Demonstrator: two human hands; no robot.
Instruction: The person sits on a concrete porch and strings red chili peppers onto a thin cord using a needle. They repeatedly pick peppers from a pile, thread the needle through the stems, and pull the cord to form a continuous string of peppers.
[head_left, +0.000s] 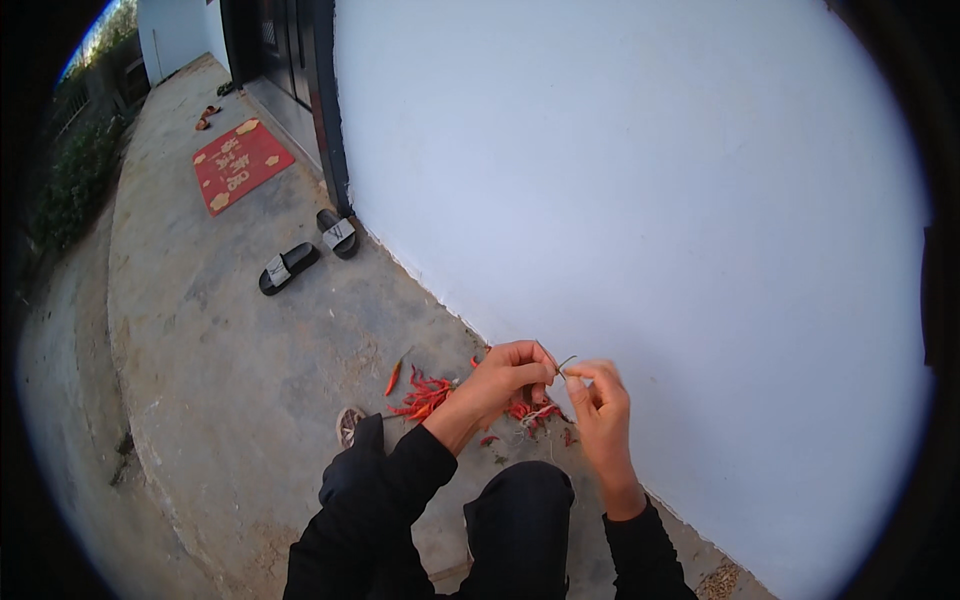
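My left hand (517, 373) pinches thin green stems (566, 363) between thumb and fingers, above the ground and close to the white wall. Facing it, my right hand (602, 397) has thumb and forefinger brought together at the same stems. Whatever hangs below the stems is hidden by the left fingers. On the concrete beneath lies a pile of red chili peppers (424, 395), partly covered by my left forearm. More red chilies (534, 412), tangled with pale string (537, 415), lie under the hands. One orange-red chili (393, 378) lies apart on the left.
A white wall (615, 187) rises along the right. My knee (521, 499) and shoe (348, 426) are near the chilies. Black slide sandals (289, 268), a red doormat (241, 166) and a dark door (289, 52) are farther off. The concrete ledge (112, 315) drops at left.
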